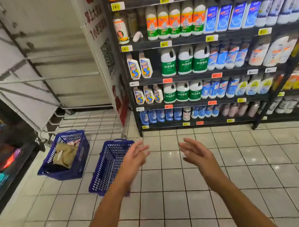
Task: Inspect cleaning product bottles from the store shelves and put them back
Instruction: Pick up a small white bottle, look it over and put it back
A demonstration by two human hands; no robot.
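The big black shelves (211, 38) fill the far right side, with five rows of cleaning bottles standing up straight, their long way going up and down. The white tile floor (247, 176) lies between the shelves and the person.

Two blue baskets sit on the floor at the left. The near basket (106, 167) has nothing in it that I can see and is just beside the left hand. The far basket (69, 155) holds something tan and crumpled.

The green and white jugs (183, 61) stand in the middle row, near the left end of the shelf. More of them stand one row down. The blue bottles (159, 116) stand on the bottom row, at its left end, low by the floor.

The left hand (133, 158) and the right hand (197, 154) are both out in front, over the floor, palms turned toward each other. The fingers are spread and loose. They hold nothing.

All the bottles lie ahead of the fingertips and higher up in the picture, well apart from both hands. The bottom row's left end looks nearest. Both hands seem about as near as each other, so I think either could reach first, but the person likely has to step closer.
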